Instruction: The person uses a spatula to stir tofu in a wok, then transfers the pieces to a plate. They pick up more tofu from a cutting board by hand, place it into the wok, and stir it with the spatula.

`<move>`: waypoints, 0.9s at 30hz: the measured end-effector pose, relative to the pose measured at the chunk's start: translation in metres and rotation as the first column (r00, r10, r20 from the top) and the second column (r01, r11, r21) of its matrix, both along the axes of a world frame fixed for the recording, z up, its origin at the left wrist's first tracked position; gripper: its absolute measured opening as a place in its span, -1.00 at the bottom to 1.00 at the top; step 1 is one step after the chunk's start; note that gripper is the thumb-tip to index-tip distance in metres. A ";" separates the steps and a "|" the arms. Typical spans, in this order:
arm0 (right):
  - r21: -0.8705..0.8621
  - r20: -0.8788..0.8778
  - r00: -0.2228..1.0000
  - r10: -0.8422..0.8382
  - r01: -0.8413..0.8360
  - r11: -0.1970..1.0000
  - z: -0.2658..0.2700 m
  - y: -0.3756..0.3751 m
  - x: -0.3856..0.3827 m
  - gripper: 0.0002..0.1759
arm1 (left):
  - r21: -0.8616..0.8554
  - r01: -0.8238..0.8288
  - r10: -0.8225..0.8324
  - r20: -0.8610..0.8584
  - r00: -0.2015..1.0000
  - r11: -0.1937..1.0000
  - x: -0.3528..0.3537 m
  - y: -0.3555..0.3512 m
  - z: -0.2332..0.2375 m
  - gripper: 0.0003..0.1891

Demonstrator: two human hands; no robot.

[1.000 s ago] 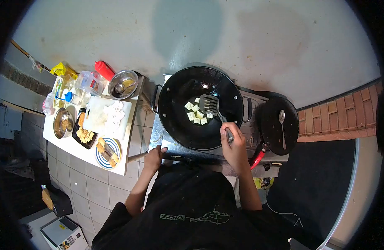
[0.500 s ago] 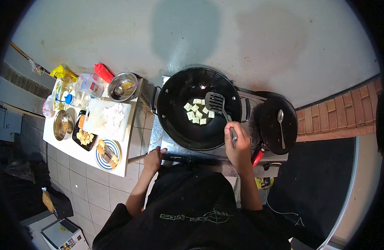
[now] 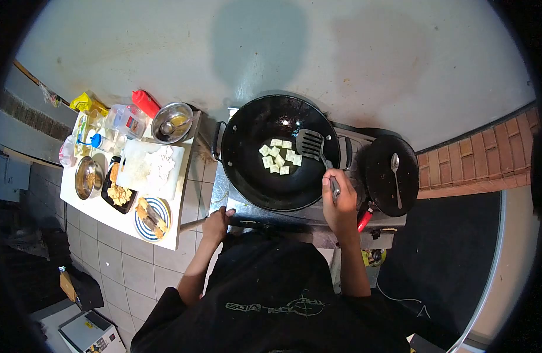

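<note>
My right hand [image 3: 340,197] is closed round the handle of a slotted spatula [image 3: 311,144]. The spatula's dark head is over the right side of a large black wok [image 3: 247,176], just right of the food. Several pale cubes that look like tofu [image 3: 274,152] lie grouped in the middle of the wok. At the stove's front left corner, my left hand [image 3: 217,223] grips the edge of the metal stove [image 3: 238,207]; part of its fingers is hidden.
Right of the wok, a spoon [image 3: 395,176] lies on a round black pan [image 3: 380,182] with a red handle. The white side table [image 3: 115,219] bears a cutting board [image 3: 133,165], a steel bowl [image 3: 172,107], a striped plate [image 3: 147,235] with food, a black tray [image 3: 125,207] and a red bottle [image 3: 145,103].
My right hand and the spatula have shifted slightly right, away from the pale cubes. The cubes keep nearly the same arrangement. My left hand stays at the stove's edge.
</note>
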State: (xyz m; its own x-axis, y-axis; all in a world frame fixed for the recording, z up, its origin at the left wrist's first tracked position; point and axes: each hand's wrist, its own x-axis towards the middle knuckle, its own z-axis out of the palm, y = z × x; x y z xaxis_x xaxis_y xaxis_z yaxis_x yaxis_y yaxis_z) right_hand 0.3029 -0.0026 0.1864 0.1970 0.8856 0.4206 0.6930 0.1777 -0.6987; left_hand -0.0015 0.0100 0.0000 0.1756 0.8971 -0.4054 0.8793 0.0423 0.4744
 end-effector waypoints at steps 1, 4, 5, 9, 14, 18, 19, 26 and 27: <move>-0.010 -0.010 1.000 -0.003 0.003 1.000 0.000 0.000 0.000 -0.92 | 0.002 0.003 -0.003 0.002 1.000 1.000 0.000 0.000 0.000 -0.40; -0.016 -0.010 1.000 -0.009 0.009 1.000 -0.002 0.002 0.000 -0.92 | -0.023 0.009 -0.008 0.011 1.000 1.000 -0.001 0.001 0.000 -0.40; -0.017 -0.013 1.000 -0.010 0.010 1.000 -0.001 0.003 -0.001 -0.92 | -0.048 0.009 -0.009 0.020 1.000 0.999 -0.001 0.002 -0.001 -0.41; -0.037 -0.027 1.000 -0.016 0.015 0.999 0.000 0.004 -0.004 -0.92 | -0.016 0.023 -0.023 -0.021 1.000 1.000 0.000 0.002 0.000 -0.42; -0.013 -0.005 1.000 -0.007 0.007 1.000 -0.006 0.007 -0.004 -0.91 | -0.093 0.006 -0.005 0.006 1.000 0.996 0.000 0.004 0.004 -0.48; 0.014 0.011 1.000 0.002 -0.002 1.000 0.000 0.009 -0.008 -0.90 | -0.093 0.009 -0.012 -0.028 1.000 0.996 0.002 0.006 0.015 -0.48; 0.000 -0.001 1.000 0.005 -0.005 1.000 0.001 0.009 -0.009 -0.90 | -0.077 0.020 -0.022 -0.023 0.999 0.997 0.002 0.006 0.014 -0.48; -0.046 -0.136 0.985 0.103 -0.110 0.993 -0.005 0.007 -0.021 -0.91 | -0.025 0.028 -0.028 0.000 1.000 0.999 0.001 0.004 0.013 -0.44; -0.046 -0.138 0.985 0.104 -0.112 0.993 -0.005 0.008 -0.022 -0.91 | -0.031 0.029 -0.030 -0.020 0.999 0.999 0.002 0.004 0.015 -0.43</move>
